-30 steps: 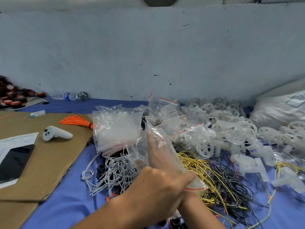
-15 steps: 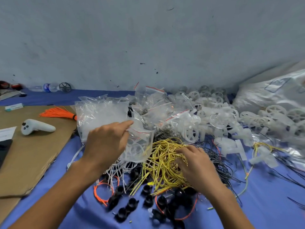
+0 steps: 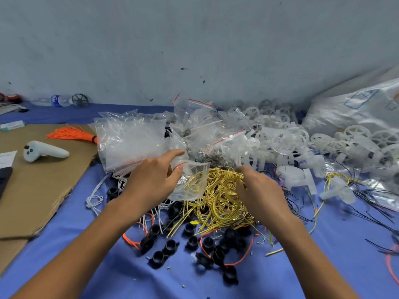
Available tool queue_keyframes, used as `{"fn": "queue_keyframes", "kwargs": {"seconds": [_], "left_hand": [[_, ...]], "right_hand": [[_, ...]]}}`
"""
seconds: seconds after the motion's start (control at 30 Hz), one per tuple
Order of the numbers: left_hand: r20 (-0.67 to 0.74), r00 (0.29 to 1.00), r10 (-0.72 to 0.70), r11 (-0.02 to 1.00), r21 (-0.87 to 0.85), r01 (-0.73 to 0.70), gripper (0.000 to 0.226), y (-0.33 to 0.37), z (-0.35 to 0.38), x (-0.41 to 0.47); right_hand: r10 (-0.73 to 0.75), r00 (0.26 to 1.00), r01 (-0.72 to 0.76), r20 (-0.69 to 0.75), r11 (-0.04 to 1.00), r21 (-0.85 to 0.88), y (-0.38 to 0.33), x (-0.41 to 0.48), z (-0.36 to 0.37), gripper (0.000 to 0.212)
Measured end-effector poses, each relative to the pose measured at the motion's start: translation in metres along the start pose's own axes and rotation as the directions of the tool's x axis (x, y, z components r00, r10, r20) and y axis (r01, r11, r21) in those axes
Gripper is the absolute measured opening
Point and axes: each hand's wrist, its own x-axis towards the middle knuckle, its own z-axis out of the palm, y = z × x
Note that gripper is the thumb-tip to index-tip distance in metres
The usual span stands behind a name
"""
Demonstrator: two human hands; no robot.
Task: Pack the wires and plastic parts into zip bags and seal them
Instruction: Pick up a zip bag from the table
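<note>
cardboard (image 3: 32, 190): flat on the blue cloth (image 3: 356, 272), way out at 9 o'clock from the hands.
controller (image 3: 44, 151): white, lying on the cardboard, 10 o'clock of L hand (image 3: 151, 182), well apart.
bottle (image 3: 60, 100): on its side by the wall, 11 o'clock, far back.
orange wires (image 3: 71, 134): tied bundle on the cardboard, tied end at bag stack's 9 o'clock edge.
bag stack (image 3: 129, 143): clear empties in a heap, just at 12 o'clock of L hand.
L hand: thumb & fingers pinch zip bag's mouth, index straight out twd 1 o'clock.
zip bag (image 3: 192, 182): clear w/ red strip, mouth gaping twd 3 o'clock, btw both hands, on top of yellow wires; strands show through it, can't tell if inside or behind.
yellow wires (image 3: 218, 201): tangled heap mid-cloth, under & btw the hands.
R hand (image 3: 261, 190): back up, fingers curled down into yellow wires, gripping a clump just beside the bag mouth.
black parts (image 3: 190, 240): small round pcs scattered at 6 o'clock of the heap.
white parts (image 3: 291, 143): wheels & brackets piled at 2 o'clock of R hand, up to the wall.
sack (image 3: 356, 108): big, white, far 2 o'clock corner, behind white parts.
</note>
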Motion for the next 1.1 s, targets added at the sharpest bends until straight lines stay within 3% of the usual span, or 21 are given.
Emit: {"fn": "queue_keyframes", "kwargs": {"seconds": [0.13,0.2,0.27,0.37,0.47,0.53,0.63,0.77,0.83,0.93,1.03,1.1], "left_hand": [[0.014,1.0,0.006,1.0,0.002,-0.006,0.038,0.0,0.002,-0.002],[0.019,1.0,0.006,1.0,0.007,-0.006,0.037,0.001,0.004,-0.002],[0.028,1.0,0.002,1.0,0.009,-0.002,0.037,0.003,0.005,-0.002],[0.039,0.999,0.014,1.0,0.013,-0.014,0.036,0.006,0.006,-0.002],[0.042,0.999,0.016,1.0,0.01,-0.017,0.036,0.009,0.008,-0.001],[0.05,0.999,0.011,1.0,0.011,-0.012,0.036,0.011,0.009,-0.001],[0.072,0.997,0.009,0.999,0.032,-0.011,0.035,0.011,0.011,-0.002],[0.083,0.997,0.009,0.999,0.044,-0.013,0.034,0.01,0.011,-0.006],[0.084,0.996,0.011,0.999,0.047,-0.015,0.035,0.01,0.012,-0.007],[0.088,0.996,0.004,0.998,0.068,-0.01,0.036,0.012,0.012,-0.007],[0.065,0.998,0.02,0.99,0.135,-0.029,0.037,0.017,0.01,-0.008],[0.017,0.998,0.064,0.977,0.202,-0.066,0.036,0.02,0.008,-0.01]], "right_hand": [[0.014,0.998,-0.013,-0.064,1.0,0.014,0.01,0.003,-0.014,0.043],[0.039,0.993,-0.023,-0.107,0.988,0.154,0.017,0.004,-0.02,0.037],[0.111,0.987,-0.047,-0.114,0.888,0.457,0.023,0.005,-0.025,0.034],[0.108,0.989,-0.146,0.099,0.655,0.741,0.032,0.01,-0.029,0.041],[0.136,0.954,-0.287,0.266,0.665,0.69,0.036,0.011,-0.021,0.048],[0.199,0.949,-0.305,0.244,0.777,0.552,0.036,0.011,-0.014,0.061],[0.219,0.949,-0.281,0.229,0.914,0.294,0.04,0.012,-0.005,0.047],[0.223,0.974,-0.226,0.039,0.948,0.226,0.036,0.014,-0.006,0.029],[0.181,0.981,-0.15,-0.073,0.94,0.307,0.031,0.014,-0.014,0.021],[0.189,0.97,-0.055,-0.153,0.784,0.618,0.022,0.015,-0.03,0.014],[0.279,0.919,0.06,-0.278,0.599,0.798,0.013,0.016,-0.046,0.011],[0.313,0.906,0.123,-0.284,0.449,0.885,0.008,0.016,-0.054,0.011]]}}
